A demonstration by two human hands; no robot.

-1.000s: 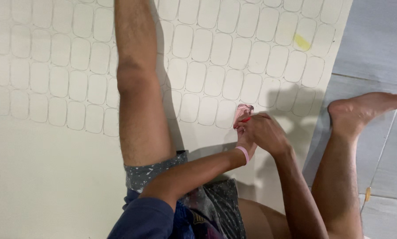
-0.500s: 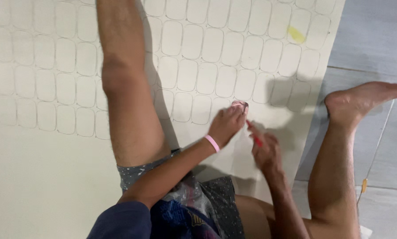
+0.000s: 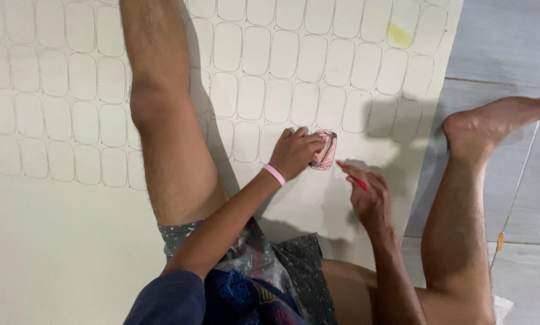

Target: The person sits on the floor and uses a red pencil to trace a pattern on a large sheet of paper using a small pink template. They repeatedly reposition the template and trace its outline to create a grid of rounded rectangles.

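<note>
Left hand [image 3: 295, 153] pins a pink rounded template [image 3: 325, 150] flat on the cream sheet [image 3: 53, 241]; right hand [image 3: 369, 198] grips a red pencil [image 3: 353, 178], best traced snug along the edge.

A second ago my two hands were bunched together over the pink template, my right fingers nearly on top of my left. Half a second ago they had started to part. Now my left hand [image 3: 297, 151] has slid the template [image 3: 325, 150] sideways under its fingertips to a fresh spot on the sheet [image 3: 53, 241], below the drawn row. My right hand [image 3: 369, 198] has dropped back toward me, and the red pen [image 3: 351, 176] now sits just beside the template, its tip apart from it.
</note>
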